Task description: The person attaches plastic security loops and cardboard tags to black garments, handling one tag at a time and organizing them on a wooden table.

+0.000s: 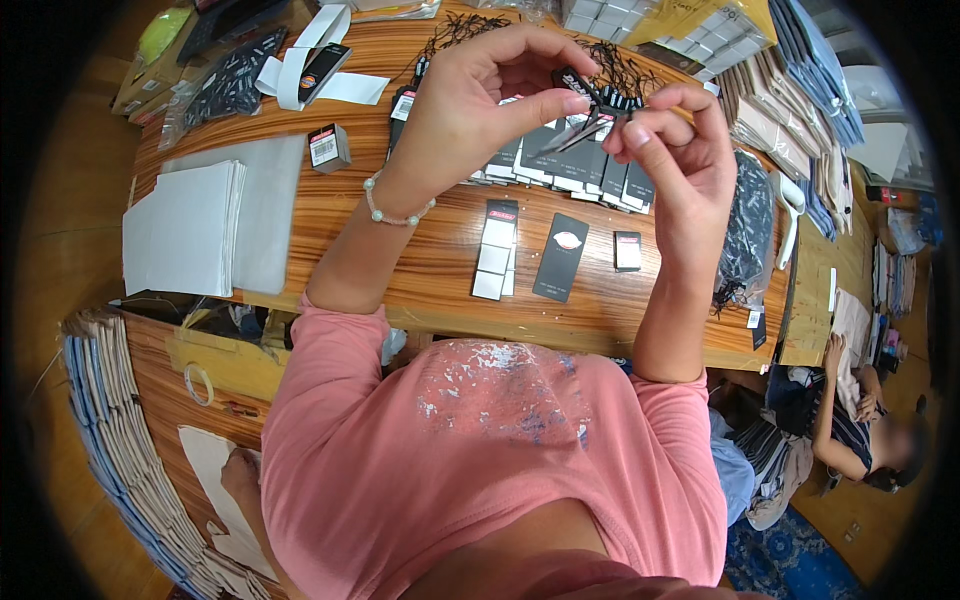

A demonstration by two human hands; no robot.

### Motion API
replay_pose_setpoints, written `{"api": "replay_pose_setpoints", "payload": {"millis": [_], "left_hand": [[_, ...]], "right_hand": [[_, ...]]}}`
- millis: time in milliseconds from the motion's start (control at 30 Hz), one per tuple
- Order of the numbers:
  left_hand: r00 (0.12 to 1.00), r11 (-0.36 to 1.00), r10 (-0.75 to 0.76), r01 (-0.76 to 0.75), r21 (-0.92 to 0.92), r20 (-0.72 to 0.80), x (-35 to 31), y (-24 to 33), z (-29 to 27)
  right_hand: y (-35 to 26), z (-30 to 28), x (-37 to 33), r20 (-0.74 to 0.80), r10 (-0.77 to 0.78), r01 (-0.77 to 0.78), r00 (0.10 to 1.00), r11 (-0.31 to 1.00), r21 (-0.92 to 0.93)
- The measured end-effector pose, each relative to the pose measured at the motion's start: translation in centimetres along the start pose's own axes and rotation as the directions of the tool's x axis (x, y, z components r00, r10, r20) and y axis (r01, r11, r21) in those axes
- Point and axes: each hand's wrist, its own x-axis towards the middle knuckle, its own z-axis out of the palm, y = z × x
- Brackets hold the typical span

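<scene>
1. i saw my left hand (pixel 470 110) raised over the desk (pixel 420 270), its fingers (pixel 545 103) pinched together on a small black tag (pixel 575 82).
2. my right hand (pixel 680 160) was just beside it, fingers (pixel 640 135) clamped on the same bundle of dark tags (pixel 580 132) and a thin string; i could not tell exactly which piece each finger gripped.
3. the tag sat in the air between both hands, above a row of black tags (pixel 560 170) lying on the desk.
4. nearer to me on the desk lay a strip of white labels (pixel 495 255), a long black card (pixel 560 258) and a small black card (pixel 627 250), set apart from one another.
5. a stack of white sheets (pixel 185 228) lay at the left, with a small box (pixel 328 147) near it.
6. a bag of black strings (pixel 748 235) lay at the right edge.
</scene>
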Motion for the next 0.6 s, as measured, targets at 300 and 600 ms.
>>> {"api": "replay_pose_setpoints", "payload": {"millis": [300, 600], "left_hand": [[0.989, 0.990, -0.125, 0.130, -0.062, 0.076, 0.1, 0.0, -0.2], [0.950, 0.968, -0.217, 0.238, -0.072, 0.223, 0.4, -0.3, -1.0]], "right_hand": [[-0.2, 0.6, 0.0, 0.070, 0.085, -0.084, 0.994, 0.996, -0.022], [0.1, -0.4, 0.1, 0.175, 0.183, -0.187, 0.967, 0.982, 0.009]]}}
